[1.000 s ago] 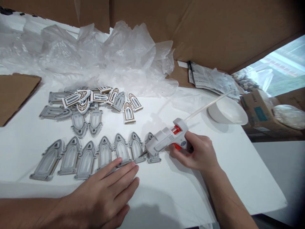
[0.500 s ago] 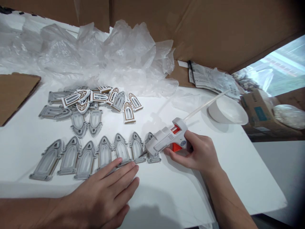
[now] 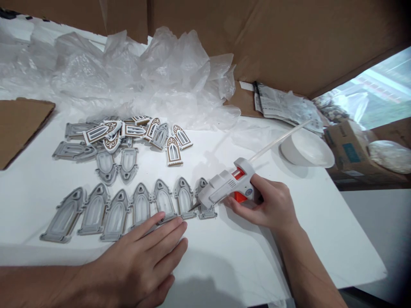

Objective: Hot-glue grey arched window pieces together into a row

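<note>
My right hand (image 3: 266, 205) grips a white and red hot glue gun (image 3: 224, 186), with a long clear glue stick (image 3: 278, 140) sticking out of its back. The gun's nozzle points down-left, at the lower part of a grey arched window piece (image 3: 185, 199) in a row of several. It partly covers the rightmost piece (image 3: 203, 209). My left hand (image 3: 144, 252) lies with its fingers stretched out, its fingertips at the lower edge of another window piece (image 3: 163, 199). The row's left end is a larger-looking piece (image 3: 64, 216), face down like the others.
Behind the row lies a pile of white and brown window pieces (image 3: 133, 130), some turned grey side up. Crumpled clear plastic (image 3: 173, 68) stretches along the back. A white bowl (image 3: 306, 149) stands at right, near folded paper (image 3: 285, 107) and a cardboard box (image 3: 346, 145). Cardboard (image 3: 22, 128) sits at left.
The glue gun and my right hand have shifted slightly to the right. My left hand and the window pieces look unmoved.
</note>
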Tool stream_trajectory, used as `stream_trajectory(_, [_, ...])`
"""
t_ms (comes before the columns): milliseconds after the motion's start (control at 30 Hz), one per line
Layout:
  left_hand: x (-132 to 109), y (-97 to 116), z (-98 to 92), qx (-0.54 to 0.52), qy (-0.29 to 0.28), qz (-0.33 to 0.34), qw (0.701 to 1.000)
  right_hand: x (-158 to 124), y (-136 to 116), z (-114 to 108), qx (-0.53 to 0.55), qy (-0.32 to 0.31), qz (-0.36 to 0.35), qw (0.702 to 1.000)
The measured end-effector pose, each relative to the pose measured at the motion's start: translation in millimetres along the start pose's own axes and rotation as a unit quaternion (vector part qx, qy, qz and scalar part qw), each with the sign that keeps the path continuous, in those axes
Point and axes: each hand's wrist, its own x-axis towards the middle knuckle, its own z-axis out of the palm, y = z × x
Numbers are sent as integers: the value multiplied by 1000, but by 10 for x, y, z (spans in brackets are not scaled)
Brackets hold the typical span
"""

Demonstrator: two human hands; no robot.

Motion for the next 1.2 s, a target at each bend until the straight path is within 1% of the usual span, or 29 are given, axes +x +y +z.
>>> stream_trajectory(267, [-3, 1, -2, -7, 8, -1, 1000, 12, 21, -53, -1, 4, -1, 1000])
stream_trajectory(467, [-10, 8, -11, -11, -1, 0, 1000, 17, 33, -54, 2, 4, -10, 1000])
stream_trajectory(700, [-12, 12, 0, -15, 7, -4, 1000, 7, 33, -48, 9, -2, -6, 1000])
stream_trajectory(800, [-16, 12, 2, -16, -1, -4, 1000, 6, 34, -47, 13, -7, -4, 1000])
stream_trajectory(1033, [-14, 9, 2, -22, 2, -3, 1000, 16, 23, -51, 38, -1, 17, 999])
stream_trajectory(1200, [-18, 5, 10, -27, 2, -3, 1000, 19, 37, -60, 25, 20, 43, 999])
